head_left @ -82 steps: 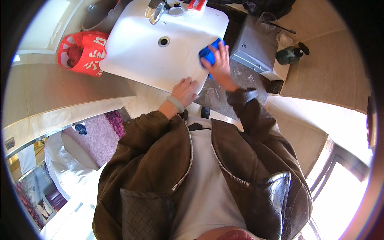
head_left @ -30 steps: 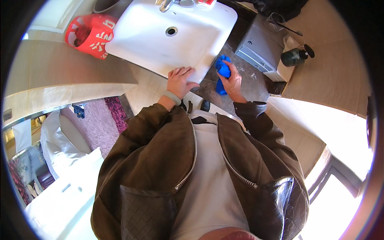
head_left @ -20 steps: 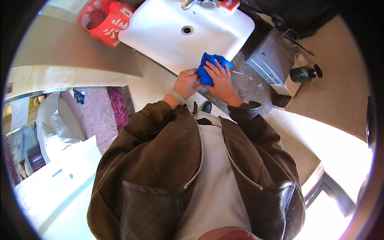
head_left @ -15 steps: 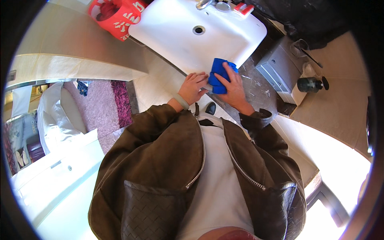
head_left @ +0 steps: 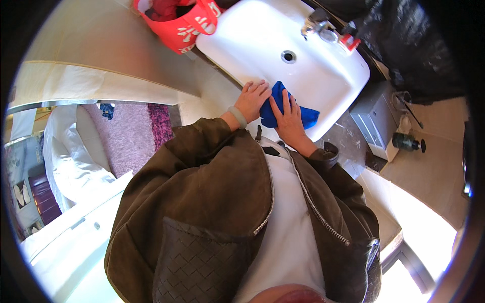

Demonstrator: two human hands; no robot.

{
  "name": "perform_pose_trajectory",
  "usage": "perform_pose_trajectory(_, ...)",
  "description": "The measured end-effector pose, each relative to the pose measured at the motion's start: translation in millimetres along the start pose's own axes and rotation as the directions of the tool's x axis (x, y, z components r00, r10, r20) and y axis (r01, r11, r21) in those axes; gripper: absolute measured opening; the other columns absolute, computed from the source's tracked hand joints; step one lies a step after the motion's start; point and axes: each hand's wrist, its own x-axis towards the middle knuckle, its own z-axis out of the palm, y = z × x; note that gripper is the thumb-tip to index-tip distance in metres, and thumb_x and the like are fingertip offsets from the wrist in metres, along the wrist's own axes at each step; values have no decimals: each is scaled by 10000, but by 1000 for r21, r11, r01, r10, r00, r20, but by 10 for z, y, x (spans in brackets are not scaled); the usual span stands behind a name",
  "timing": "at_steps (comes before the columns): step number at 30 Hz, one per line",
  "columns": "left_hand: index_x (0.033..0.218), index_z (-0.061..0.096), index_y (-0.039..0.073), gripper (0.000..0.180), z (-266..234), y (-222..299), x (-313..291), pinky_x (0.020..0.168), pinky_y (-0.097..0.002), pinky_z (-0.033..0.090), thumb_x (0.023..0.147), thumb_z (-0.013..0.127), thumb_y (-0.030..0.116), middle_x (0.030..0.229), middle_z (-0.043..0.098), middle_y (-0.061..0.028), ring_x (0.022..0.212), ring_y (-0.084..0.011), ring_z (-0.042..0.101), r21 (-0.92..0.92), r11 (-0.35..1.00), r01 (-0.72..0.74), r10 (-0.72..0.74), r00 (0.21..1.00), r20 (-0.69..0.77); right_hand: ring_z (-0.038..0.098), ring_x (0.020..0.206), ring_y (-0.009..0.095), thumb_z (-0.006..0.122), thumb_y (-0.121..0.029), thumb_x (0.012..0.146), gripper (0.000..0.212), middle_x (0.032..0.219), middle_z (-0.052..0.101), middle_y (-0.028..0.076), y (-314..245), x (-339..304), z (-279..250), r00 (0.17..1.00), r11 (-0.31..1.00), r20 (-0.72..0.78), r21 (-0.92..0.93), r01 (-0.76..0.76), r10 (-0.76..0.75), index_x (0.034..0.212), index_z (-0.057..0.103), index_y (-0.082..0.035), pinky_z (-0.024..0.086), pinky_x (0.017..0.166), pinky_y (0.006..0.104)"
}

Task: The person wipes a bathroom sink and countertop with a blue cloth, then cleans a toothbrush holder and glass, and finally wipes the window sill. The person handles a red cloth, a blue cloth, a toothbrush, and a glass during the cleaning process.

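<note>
A blue cloth (head_left: 309,118) lies bunched over the near rim of the white sink (head_left: 252,48). My right hand (head_left: 289,121) is on top of it, gripping it with fingers spread and bent over the folds. Beside the cloth, my left hand (head_left: 250,102) rests its outstretched fingers on the sink's front edge. Its fingertips come close to the cloth's left side; whether they touch it I cannot tell. The left thumb is partly hidden, and a pale band circles that wrist.
A red bag (head_left: 177,28) stands at the sink's left. The tap (head_left: 314,24) and a red-and-white item (head_left: 349,43) sit on the far rim. Black plastic (head_left: 409,48) hangs at the back right, above a grey drawer unit (head_left: 374,118) and a dark bottle (head_left: 405,142).
The view has shifted, so the sink appears farther right. The cloth has gone from a compact upright bundle to a wider, flatter spread under my right hand. My left hand stays beside it.
</note>
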Motion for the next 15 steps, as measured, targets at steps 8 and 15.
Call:
perform_pose_trajectory(8, 1355, 421, -12, 607, -358, -1288, -71, 1003, -564, 391, 794, 631, 86, 1468, 372, -197, 1363, -363, 368, 330, 896, 298, -303, 952, -38, 364, 1289, 543, 529, -95, 878, 697, 1561, 115, 294, -534, 1763, 521, 995, 977, -31, -191, 90, -98, 1525, 286, -181, 388, 1003, 620)
perform_pose_trajectory(15, 1414, 368, -17, 684, -522, -1612, -38, 1057, -473, 397, 787, 628, 75, 1424, 379, -299, 1267, -454, 437, 83, 936, 342, -336, 939, -76, 243, 1370, 545, 702, -188, 787, 856, 1593, 57, 240, -663, 2285, 604, 996, 995, 10, 51, 83, -84, 1527, 273, -205, 294, 1032, 668)
